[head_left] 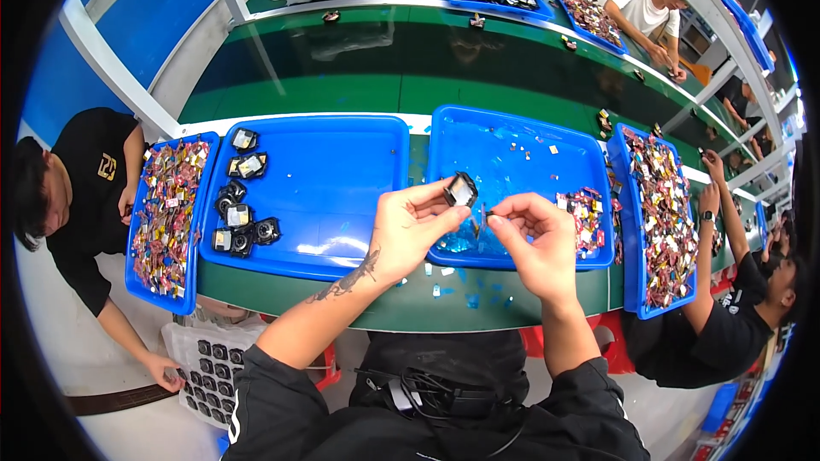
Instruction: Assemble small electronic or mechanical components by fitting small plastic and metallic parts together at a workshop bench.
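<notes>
My left hand (410, 229) grips a small black square device (461, 191) with a pale face, above the near left part of the right blue tray (465, 132). Just right of it, my right hand (540, 235) pinches a small thin piece (483, 215); its kind is too small to tell. A pile of small parts with pink and white bits (589, 215) lies in that tray's right end, with blue film scraps (461, 243) scattered about. The left blue tray (333, 179) holds several black devices (243, 232) along its left side.
Narrow blue bins full of small wired parts, one at the left (171, 213) and one at the right (658, 213), flank the trays. A green conveyor belt (342, 94) runs behind. Co-workers sit at both sides and across. A pale tray of black devices (209, 371) lies lower left.
</notes>
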Motion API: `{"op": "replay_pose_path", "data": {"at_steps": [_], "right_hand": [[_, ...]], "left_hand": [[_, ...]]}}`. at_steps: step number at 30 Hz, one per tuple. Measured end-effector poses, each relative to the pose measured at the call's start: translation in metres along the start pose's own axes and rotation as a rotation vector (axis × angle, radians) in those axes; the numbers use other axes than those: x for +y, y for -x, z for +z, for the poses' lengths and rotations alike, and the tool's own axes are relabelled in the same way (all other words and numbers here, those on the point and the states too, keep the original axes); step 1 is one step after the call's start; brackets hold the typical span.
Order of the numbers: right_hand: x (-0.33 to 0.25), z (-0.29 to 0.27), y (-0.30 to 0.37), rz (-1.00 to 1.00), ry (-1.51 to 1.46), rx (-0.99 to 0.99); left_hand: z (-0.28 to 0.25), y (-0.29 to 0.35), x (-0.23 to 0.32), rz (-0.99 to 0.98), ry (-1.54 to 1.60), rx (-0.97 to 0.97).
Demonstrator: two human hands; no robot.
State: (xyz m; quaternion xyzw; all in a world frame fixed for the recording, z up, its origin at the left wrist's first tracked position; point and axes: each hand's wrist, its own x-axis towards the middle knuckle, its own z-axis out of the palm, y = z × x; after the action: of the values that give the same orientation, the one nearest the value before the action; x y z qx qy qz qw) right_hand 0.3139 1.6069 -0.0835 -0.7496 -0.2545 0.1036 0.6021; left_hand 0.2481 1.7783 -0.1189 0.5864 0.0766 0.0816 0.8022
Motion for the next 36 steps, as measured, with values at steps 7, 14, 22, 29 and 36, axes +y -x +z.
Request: {"op": "replay_pose_path", "data": {"at_steps": [7,14,22,29,36], "right_hand": [[-0.008,0.011,0.003,-0.102,0.098,0.039],[-0.016,0.011,0.004,-0.114,0.144,0.053],[-0.017,0.009,0.002,-0.094,0.154,0.048],[-0.015,0.009,0.000,-0.071,0.208,0.045],[-0.014,0.004,-0.005,-0.190,0.461,0.088]], "left_hand": [[0.002,0.004,0.002,0.046,0.088,-0.230],[-0.002,0.005,-0.001,0.065,0.064,-0.277],[-0.001,0.005,-0.004,0.071,0.002,-0.273],[0.002,0.006,-0.006,0.097,0.000,-0.275],[0.001,0.008,-0.003,0.071,-0.027,-0.278]]}}
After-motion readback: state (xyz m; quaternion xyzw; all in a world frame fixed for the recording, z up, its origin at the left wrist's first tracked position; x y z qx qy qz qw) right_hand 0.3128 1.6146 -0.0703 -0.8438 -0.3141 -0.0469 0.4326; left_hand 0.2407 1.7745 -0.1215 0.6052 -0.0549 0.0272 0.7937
